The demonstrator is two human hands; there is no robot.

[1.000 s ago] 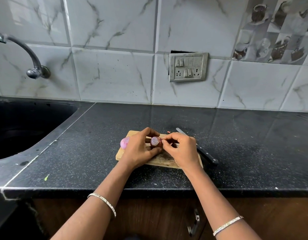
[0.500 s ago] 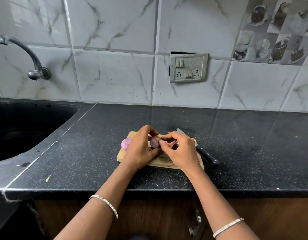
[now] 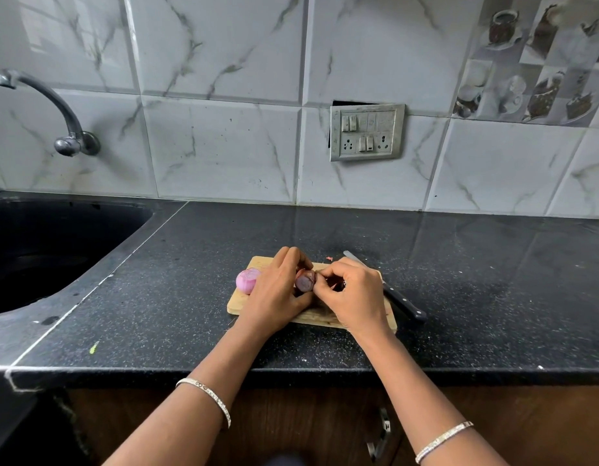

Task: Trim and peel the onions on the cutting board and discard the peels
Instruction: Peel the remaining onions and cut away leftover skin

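The left hand [image 3: 274,294] is gripping the small onion [image 3: 304,280] while the right hand [image 3: 353,294] is pinching its thin, brittle, likely tear-prone skin at the cut end.

Open countertop [image 3: 190,297] left of and behind cutting board [image 3: 239,304], knife [image 3: 404,302] along its right edge

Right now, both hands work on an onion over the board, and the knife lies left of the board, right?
No. The head view shows the knife right of the board. The left hand and right hand do work on an onion.
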